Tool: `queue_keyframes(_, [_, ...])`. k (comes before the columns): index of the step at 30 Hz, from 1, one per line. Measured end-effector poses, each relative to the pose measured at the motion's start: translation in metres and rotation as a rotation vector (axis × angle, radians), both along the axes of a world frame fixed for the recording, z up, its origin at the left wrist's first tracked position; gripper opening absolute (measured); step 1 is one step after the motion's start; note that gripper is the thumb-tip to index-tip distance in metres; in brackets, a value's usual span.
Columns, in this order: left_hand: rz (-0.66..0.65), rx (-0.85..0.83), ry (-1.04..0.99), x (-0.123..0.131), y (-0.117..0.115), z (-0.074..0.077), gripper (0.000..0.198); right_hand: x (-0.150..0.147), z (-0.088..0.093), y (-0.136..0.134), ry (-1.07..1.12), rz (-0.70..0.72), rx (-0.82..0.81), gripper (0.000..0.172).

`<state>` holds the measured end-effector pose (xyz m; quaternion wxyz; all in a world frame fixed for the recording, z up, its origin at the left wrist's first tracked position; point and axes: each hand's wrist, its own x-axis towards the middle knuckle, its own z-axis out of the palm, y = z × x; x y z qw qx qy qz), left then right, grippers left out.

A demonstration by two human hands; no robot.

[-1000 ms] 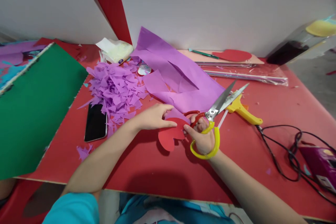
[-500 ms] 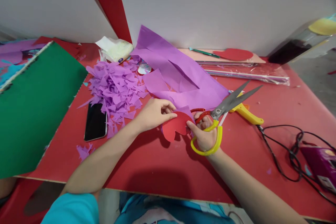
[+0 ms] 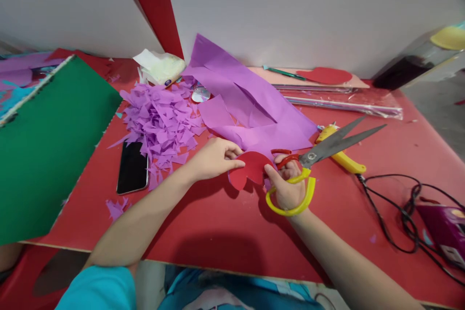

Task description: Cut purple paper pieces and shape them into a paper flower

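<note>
My left hand [image 3: 217,159] pinches the left edge of a red paper cut-out [image 3: 250,168], which has a rounded top and a notch in its lower edge. Purple paper shows at its edges, behind it. The thumb of my right hand [image 3: 288,186] presses on the cut-out's right side. Hanging on that same hand are large scissors [image 3: 311,156] with red and yellow handles, their blades spread and pointing away to the upper right. Just beyond both hands lies a big purple paper sheet [image 3: 250,97].
Purple scraps [image 3: 160,118] are heaped at the left, partly over a phone [image 3: 132,169]. A green board [image 3: 54,155] stands further left. On the right are a yellow glue gun [image 3: 348,161], its black cord [image 3: 381,223] and a purple box [image 3: 441,232]. A bottle [image 3: 410,63] leans behind.
The cut-out has shifted slightly right and turned, with purple paper now showing at its lower right. The scissors' blades have swung a little to the right and down.
</note>
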<state>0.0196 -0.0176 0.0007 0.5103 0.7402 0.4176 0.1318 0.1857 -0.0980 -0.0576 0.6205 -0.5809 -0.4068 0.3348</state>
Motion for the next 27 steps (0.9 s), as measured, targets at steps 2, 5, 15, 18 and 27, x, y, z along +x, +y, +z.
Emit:
queue_keyframes(2, [-0.011,0.000,0.000,0.000,0.000,0.001,0.010,-0.001,0.000,0.000,0.006,0.010,-0.010,0.024])
queue_keyframes(5, [-0.029,0.009,0.003,-0.001,-0.001,0.001,0.010,-0.001,0.001,0.000,-0.024,-0.005,-0.014,0.022])
queue_keyframes(15, [-0.090,0.023,-0.012,-0.002,0.001,-0.002,0.014,-0.002,0.002,-0.001,-0.095,-0.056,0.010,0.022])
queue_keyframes(18, [-0.119,0.075,0.014,-0.002,0.000,-0.001,0.013,-0.003,0.002,-0.002,-0.097,-0.058,0.016,0.022])
queue_keyframes(27, [-0.119,0.043,0.000,0.010,-0.010,-0.001,0.014,-0.007,0.001,-0.006,-0.089,-0.038,0.040,0.021])
